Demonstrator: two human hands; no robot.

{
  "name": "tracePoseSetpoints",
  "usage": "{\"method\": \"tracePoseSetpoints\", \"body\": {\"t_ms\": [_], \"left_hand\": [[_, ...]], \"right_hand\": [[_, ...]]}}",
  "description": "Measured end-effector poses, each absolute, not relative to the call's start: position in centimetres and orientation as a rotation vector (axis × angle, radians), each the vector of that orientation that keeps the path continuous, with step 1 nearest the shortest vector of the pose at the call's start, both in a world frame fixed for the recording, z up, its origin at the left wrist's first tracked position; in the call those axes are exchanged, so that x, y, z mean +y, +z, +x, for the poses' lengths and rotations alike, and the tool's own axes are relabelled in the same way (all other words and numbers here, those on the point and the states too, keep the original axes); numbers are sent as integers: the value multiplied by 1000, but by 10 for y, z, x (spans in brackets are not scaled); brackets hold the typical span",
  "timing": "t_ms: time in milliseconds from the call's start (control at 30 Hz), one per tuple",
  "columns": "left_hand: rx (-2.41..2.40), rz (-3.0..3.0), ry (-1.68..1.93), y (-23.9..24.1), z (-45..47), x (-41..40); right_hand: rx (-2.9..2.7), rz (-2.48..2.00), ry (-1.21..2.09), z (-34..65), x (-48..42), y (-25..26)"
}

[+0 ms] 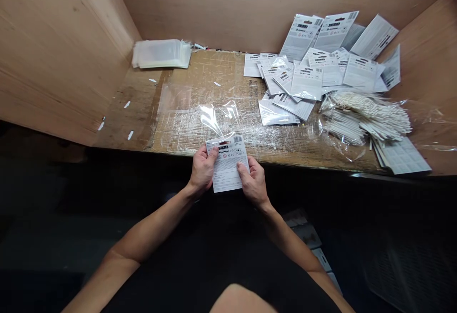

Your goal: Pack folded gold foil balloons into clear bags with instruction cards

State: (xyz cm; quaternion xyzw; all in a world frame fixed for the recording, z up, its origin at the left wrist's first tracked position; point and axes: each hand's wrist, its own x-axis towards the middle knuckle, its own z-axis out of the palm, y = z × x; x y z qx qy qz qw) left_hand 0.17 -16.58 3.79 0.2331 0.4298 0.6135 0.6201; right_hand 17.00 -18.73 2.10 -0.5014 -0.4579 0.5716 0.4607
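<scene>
Between my two hands is a white printed card (228, 175) with a hang hole near its top edge and small text on the face toward me. My left hand (203, 168) grips its left side, the thumb lying on the front near the top. Lower down on the right side, my right hand (254, 180) pinches the card with its thumb on the printed face. A clear plastic sleeve (219, 118) stretches out beyond the card's top edge, shining in the light. The fingers behind the card are hidden.
Many similar cards (307, 84) lie heaped at the back right. A bundle of white sticks (378, 113) in clear plastic sits before them, near more cards (403, 156). Clear sleeves (160, 53) are stacked back left. White paper scraps (130, 135) dot the cardboard-covered table (200, 77); wooden panels surround it.
</scene>
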Motion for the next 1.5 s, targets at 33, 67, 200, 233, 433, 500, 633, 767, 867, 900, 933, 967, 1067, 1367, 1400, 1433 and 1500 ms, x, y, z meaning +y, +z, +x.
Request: {"method": "tracePoseSetpoints", "body": {"t_ms": [33, 67, 200, 233, 433, 500, 633, 767, 867, 900, 933, 967, 1067, 1367, 1400, 1433, 1500], "left_hand": [[981, 526, 1394, 38, 0, -165], [966, 502, 1374, 39, -3, -164], [916, 419, 1264, 42, -10, -156], [906, 426, 1231, 42, -9, -156], [878, 445, 1206, 41, 6, -157], [903, 441, 1281, 40, 10, -159], [929, 569, 1155, 31, 18, -175], [1268, 1076, 1172, 22, 4, -176], [1425, 1646, 1193, 17, -13, -158], [1342, 1814, 1110, 15, -16, -150], [1230, 1941, 1005, 12, -19, -144], [1132, 2021, 909, 9, -19, -138], [1059, 2069, 794, 1, -16, -130], [1069, 1851, 931, 5, -3, -82], [1026, 1853, 909, 6, -6, -67], [988, 1863, 877, 7, -9, -54], [933, 1892, 826, 8, -17, -32]], "right_hand": [[-1136, -1232, 1410, 170, -188, 21], [-1149, -1227, 1425, 170, -189, 21], [-1136, -1207, 1483, 171, -186, 26], [-1103, -1207, 1479, 172, -185, 27], [-977, -1199, 1457, 173, -182, 23], [-926, -1179, 1563, 171, -188, 17], [-729, -1106, 1654, 165, -202, 3], [-653, -1164, 1651, 169, -202, -10], [-626, -1242, 1600, 174, -198, -18], [-623, -1252, 1579, 174, -196, -21], [-630, -1254, 1566, 174, -196, -24], [-645, -1253, 1558, 174, -195, -26], [-731, -1268, 1531, 170, -197, -35], [-1175, -1454, 1131, 193, -179, -11], [-1319, -1445, 975, 196, -170, -3], [-1485, -1417, 815, 197, -159, 4], [-1853, -1351, 578, 193, -138, 15]]}}
